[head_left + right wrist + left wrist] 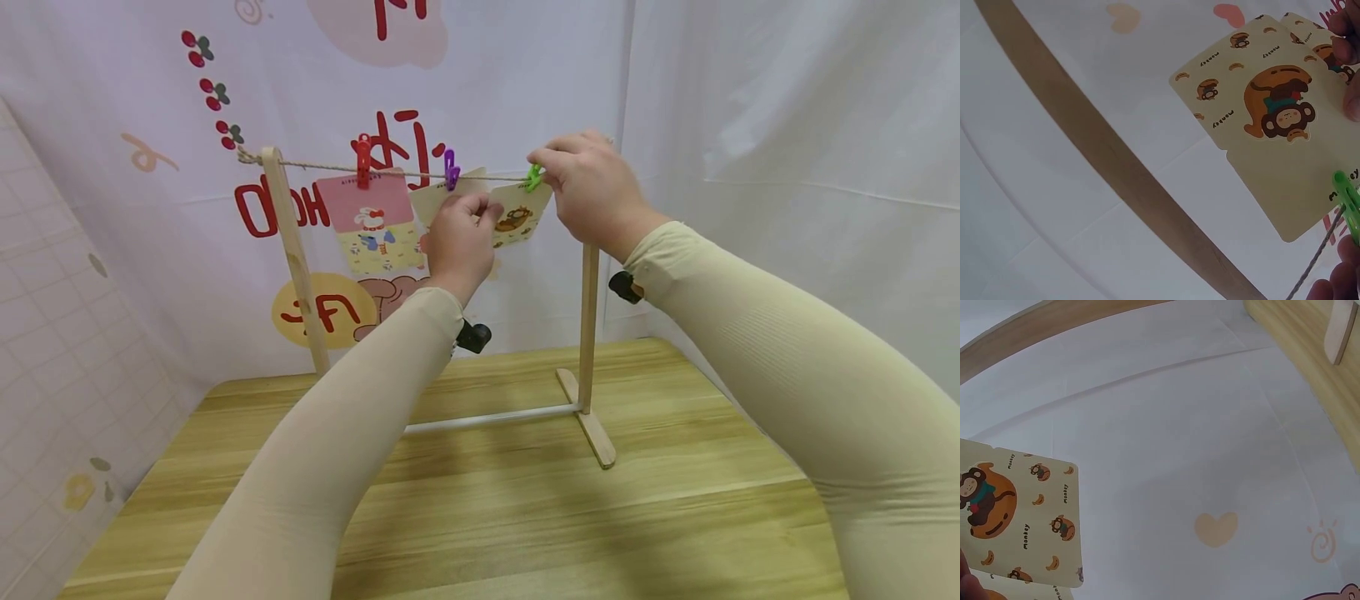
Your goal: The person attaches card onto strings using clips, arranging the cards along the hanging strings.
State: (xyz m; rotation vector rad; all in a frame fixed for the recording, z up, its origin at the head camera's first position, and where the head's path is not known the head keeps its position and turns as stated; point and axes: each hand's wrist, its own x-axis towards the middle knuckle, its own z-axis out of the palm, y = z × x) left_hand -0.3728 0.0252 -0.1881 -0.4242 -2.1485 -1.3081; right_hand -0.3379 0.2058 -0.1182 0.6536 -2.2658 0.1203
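Note:
In the head view my right hand (600, 187) pinches a green clothespin (533, 177) at the top edge of a cream monkey card (519, 215). My left hand (461, 242) holds that card by its left side, fingertips curled at the edge. The right wrist view shows the green clothespin (1346, 197) over the card's printed end, right beside a twine line (1316, 256). Left of it a purple clothespin (451, 171) grips another cream card (429, 200), partly hidden behind my left hand. A red clothespin (363, 162) holds a pink and yellow card (378, 229) farther left.
The twine spans a wooden stand, from its left post (288, 242) to its right post (590, 325). A white rod (491, 418) runs low between the posts. The stand rests on a wood-grain table (510, 508). Behind hangs a printed white curtain (525, 75).

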